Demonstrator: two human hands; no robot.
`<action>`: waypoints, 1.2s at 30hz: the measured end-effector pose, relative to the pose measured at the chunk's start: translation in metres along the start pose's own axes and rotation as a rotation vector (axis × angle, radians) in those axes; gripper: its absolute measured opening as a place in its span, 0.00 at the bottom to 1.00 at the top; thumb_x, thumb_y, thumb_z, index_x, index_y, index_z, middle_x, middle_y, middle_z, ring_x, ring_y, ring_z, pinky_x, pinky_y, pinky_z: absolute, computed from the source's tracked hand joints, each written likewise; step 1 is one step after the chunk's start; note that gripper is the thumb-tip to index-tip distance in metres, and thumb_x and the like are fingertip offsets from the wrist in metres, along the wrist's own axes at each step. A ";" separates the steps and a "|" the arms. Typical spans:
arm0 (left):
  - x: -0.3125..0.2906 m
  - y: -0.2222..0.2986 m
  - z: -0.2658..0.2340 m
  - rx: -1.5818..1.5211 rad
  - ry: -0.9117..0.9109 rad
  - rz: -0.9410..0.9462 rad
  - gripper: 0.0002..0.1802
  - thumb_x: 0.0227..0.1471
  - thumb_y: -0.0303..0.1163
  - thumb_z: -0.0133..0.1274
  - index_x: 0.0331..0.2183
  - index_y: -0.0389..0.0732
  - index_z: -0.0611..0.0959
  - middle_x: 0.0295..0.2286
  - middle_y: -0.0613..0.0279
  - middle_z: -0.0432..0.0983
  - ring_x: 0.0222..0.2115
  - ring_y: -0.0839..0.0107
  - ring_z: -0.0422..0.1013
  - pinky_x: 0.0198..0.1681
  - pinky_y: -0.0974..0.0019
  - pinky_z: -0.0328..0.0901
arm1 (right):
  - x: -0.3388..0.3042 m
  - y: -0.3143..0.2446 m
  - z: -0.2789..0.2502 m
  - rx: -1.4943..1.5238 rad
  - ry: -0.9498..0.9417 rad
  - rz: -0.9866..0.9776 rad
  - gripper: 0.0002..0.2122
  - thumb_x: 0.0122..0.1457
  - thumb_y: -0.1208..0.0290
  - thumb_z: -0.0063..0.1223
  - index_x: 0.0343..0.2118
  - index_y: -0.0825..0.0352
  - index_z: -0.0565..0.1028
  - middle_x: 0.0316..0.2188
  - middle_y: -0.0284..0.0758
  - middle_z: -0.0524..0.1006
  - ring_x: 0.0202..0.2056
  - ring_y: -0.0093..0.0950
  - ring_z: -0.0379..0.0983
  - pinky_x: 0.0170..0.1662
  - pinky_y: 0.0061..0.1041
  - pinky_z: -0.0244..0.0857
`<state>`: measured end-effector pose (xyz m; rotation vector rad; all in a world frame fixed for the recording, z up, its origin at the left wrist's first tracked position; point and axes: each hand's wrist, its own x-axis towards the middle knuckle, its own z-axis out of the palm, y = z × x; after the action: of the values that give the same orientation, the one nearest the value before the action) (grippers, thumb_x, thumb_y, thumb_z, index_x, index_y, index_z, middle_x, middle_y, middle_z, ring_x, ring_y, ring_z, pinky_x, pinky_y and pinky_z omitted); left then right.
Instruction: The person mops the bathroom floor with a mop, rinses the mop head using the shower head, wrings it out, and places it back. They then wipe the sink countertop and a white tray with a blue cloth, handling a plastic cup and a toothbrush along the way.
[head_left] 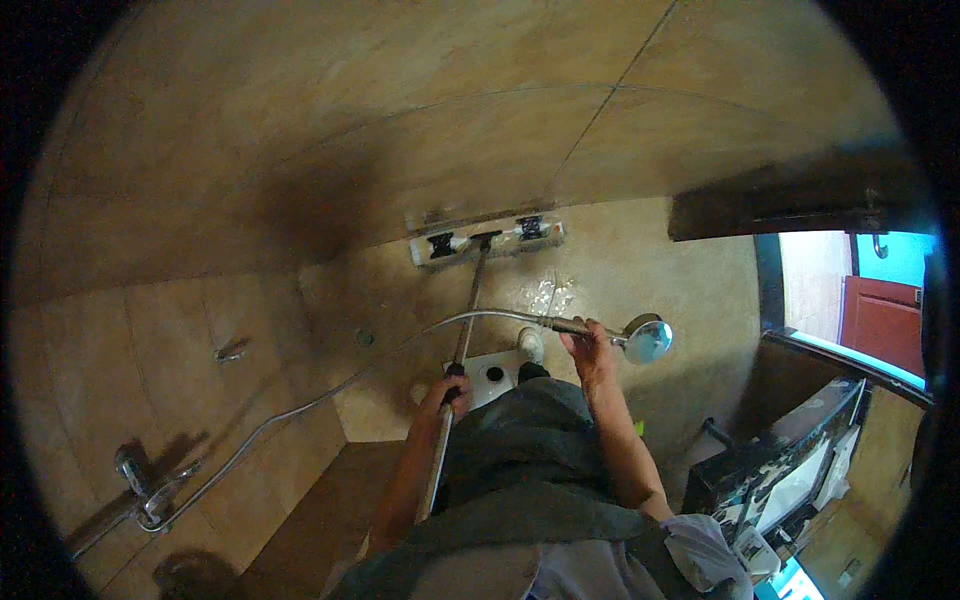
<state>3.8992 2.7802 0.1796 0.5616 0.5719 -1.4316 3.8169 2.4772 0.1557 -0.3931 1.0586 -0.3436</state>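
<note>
My left hand (455,392) is closed round the dark grip on the pole of a flat mop (480,285). Its wide, pale mop head (510,239) with black clips lies on the floor along the foot of the tiled wall. In my right hand (592,352) is a handheld shower head (650,341), gripped by its handle, with the round chrome face out to the right. From that handle a metal hose (340,386) arcs left across the mop pole to a wall tap (150,490). Shiny wet patches (548,297) show on the floor between the mop head and my right hand.
A white floor fixture (482,362) with a dark round hole lies by my shoe (531,346). A floor drain (365,339) is to its left. A dark-edged counter (770,450) stands at right, near a doorway with a red door (882,325). A small wall fitting (230,352) sticks out at left.
</note>
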 end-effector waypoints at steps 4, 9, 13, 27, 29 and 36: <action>-0.054 -0.030 0.032 0.108 0.104 -0.067 0.11 0.50 0.39 0.50 0.20 0.48 0.70 0.11 0.69 0.63 0.09 0.77 0.59 0.13 0.73 0.55 | -0.004 -0.008 -0.017 -0.036 -0.014 0.005 0.11 0.54 0.70 0.54 0.37 0.67 0.70 0.43 0.43 0.72 0.45 0.39 0.70 0.49 0.44 0.69; -0.025 -0.022 0.021 0.261 0.137 0.218 0.11 0.49 0.37 0.50 0.20 0.46 0.70 0.11 0.67 0.63 0.09 0.76 0.58 0.13 0.72 0.55 | -0.014 0.003 -0.012 0.012 -0.097 -0.041 0.11 0.54 0.69 0.54 0.37 0.68 0.70 0.43 0.43 0.72 0.44 0.40 0.70 0.47 0.44 0.69; -0.012 -0.002 -0.035 -0.060 -0.241 -0.032 0.12 0.57 0.39 0.42 0.27 0.43 0.72 0.18 0.65 0.67 0.16 0.73 0.64 0.19 0.68 0.60 | -0.035 0.021 0.001 0.084 -0.119 -0.055 0.10 0.54 0.69 0.55 0.35 0.68 0.71 0.43 0.43 0.71 0.44 0.40 0.70 0.45 0.44 0.70; -0.042 0.020 -0.042 0.605 -0.104 0.363 0.12 0.52 0.36 0.46 0.19 0.44 0.70 0.14 0.69 0.62 0.11 0.78 0.58 0.13 0.72 0.53 | -0.103 0.072 0.052 -0.050 -0.005 0.127 0.12 0.54 0.75 0.53 0.39 0.72 0.67 0.35 0.43 0.74 0.27 0.36 0.74 0.28 0.35 0.76; -0.042 0.018 -0.041 0.826 -0.052 0.454 0.13 0.52 0.38 0.46 0.20 0.44 0.70 0.15 0.69 0.62 0.11 0.77 0.57 0.14 0.72 0.53 | -0.099 0.071 0.055 -0.036 -0.030 0.177 0.12 0.54 0.75 0.52 0.40 0.72 0.67 0.35 0.43 0.74 0.27 0.37 0.74 0.29 0.36 0.76; -0.038 0.018 -0.014 0.064 -0.078 -0.100 0.11 0.50 0.39 0.50 0.22 0.46 0.71 0.12 0.69 0.61 0.12 0.77 0.60 0.17 0.72 0.58 | -0.089 0.065 0.065 -0.094 -0.100 0.267 0.12 0.53 0.74 0.53 0.39 0.71 0.69 0.38 0.44 0.74 0.35 0.40 0.74 0.39 0.41 0.74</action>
<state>3.9143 2.8193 0.1951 0.5318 0.4996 -1.5641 3.8406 2.5841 0.2222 -0.3435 1.0171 -0.0361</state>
